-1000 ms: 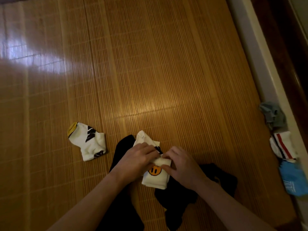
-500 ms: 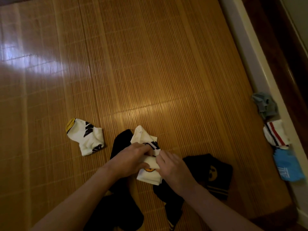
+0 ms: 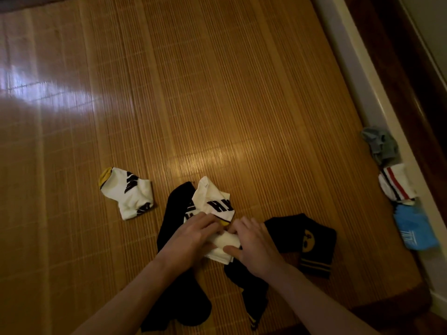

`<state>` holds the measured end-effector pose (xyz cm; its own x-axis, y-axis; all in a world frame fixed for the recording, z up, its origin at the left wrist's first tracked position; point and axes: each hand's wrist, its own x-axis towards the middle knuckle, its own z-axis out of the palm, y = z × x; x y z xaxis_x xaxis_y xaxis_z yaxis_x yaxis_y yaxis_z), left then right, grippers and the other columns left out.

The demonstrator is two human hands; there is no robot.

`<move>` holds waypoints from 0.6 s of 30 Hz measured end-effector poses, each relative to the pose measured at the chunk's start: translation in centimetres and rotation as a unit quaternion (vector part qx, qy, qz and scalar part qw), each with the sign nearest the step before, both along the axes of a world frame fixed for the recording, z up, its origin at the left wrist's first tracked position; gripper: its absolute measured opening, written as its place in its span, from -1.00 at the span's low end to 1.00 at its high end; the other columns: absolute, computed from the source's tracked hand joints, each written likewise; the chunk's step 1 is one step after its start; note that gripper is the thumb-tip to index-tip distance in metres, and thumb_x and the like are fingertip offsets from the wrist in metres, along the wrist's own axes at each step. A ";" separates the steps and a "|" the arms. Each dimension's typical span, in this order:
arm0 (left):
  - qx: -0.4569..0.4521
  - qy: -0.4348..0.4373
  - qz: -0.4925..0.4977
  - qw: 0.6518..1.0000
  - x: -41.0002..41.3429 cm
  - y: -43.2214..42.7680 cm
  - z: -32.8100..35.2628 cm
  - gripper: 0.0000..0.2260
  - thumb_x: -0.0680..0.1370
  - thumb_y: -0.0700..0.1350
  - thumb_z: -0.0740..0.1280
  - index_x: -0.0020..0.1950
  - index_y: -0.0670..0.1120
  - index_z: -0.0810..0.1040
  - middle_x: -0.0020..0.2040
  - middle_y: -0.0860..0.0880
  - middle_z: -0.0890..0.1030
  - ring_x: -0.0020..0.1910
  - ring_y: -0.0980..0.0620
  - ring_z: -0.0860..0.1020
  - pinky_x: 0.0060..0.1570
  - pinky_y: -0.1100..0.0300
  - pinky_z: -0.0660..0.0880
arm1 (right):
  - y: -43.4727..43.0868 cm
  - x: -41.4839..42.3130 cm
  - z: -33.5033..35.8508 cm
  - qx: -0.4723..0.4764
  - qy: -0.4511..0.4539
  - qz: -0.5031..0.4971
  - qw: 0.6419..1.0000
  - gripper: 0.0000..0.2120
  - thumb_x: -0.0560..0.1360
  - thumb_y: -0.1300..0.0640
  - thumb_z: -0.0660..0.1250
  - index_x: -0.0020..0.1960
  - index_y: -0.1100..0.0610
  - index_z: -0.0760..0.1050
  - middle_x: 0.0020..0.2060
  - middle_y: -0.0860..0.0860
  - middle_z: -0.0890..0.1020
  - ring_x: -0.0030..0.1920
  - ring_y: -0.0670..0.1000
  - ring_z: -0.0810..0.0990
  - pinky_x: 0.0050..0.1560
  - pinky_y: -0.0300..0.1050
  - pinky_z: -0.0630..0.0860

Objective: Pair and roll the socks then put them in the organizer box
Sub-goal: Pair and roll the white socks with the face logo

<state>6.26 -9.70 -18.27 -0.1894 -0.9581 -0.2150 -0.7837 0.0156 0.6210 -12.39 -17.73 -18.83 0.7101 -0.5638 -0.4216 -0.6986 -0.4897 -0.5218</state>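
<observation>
On the bamboo mat, my left hand [image 3: 193, 234] and my right hand [image 3: 251, 243] both grip a white sock roll [image 3: 226, 243], partly rolled between the fingers. Just beyond it lies a flat white sock with black lettering [image 3: 212, 201]. A single white sock with a yellow toe [image 3: 128, 191] lies apart to the left. Black socks spread under my hands: a long one [image 3: 174, 213] on the left and one with a yellow face print [image 3: 307, 238] on the right. No organizer box shows in view.
Three rolled pairs line the mat's right edge: a grey one [image 3: 382, 145], a white one with red and black stripes [image 3: 396, 183], and a blue one [image 3: 413, 227]. A pale ledge [image 3: 358, 76] and dark wooden frame run behind them.
The white sock roll has grown tighter under my hands, hiding its yellow face print. More of the black sock with the face print shows at the right.
</observation>
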 end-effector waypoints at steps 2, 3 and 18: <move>0.024 0.027 0.021 0.999 0.3 0.1 0.2 -0.78 0.52 -0.01 0.49 0.13 -0.01 0.63 0.15 0.07 0.58 0.15 0.10 0.53 0.14 0.15 0.53 | 0.1 0.2 0.2 -0.015 0.007 0.025 1.000 -0.65 0.51 -0.17 0.35 0.17 0.00 0.39 0.08 -0.09 0.47 0.13 -0.02 0.40 0.15 -0.08 0.27; 0.036 0.040 0.026 0.998 0.6 0.0 0.4 -0.82 0.54 0.01 0.48 0.09 0.00 0.65 0.14 0.09 0.59 0.15 0.14 0.53 0.15 0.15 0.54 | 0.2 0.4 0.3 -0.023 0.009 0.037 0.999 -0.64 0.51 -0.15 0.36 0.17 0.02 0.39 0.08 -0.07 0.48 0.12 -0.01 0.41 0.15 -0.07 0.28; 0.130 -0.025 0.031 0.991 -1.1 2.6 -0.2 -0.67 0.52 0.12 0.46 0.21 0.08 0.49 0.21 0.12 0.56 0.19 0.14 0.46 0.22 0.13 0.46 | 3.8 0.0 0.3 0.025 -0.003 -0.050 0.998 -0.53 0.43 -0.25 0.40 0.23 -0.06 0.44 0.09 -0.16 0.49 0.13 -0.07 0.40 0.10 -0.14 0.24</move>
<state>5.14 -7.13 -18.44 -0.1151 -0.8790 -0.4627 -0.8077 -0.1883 0.5587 -12.37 -13.93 -18.53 0.6533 -0.6111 -0.4470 -0.7400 -0.3906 -0.5476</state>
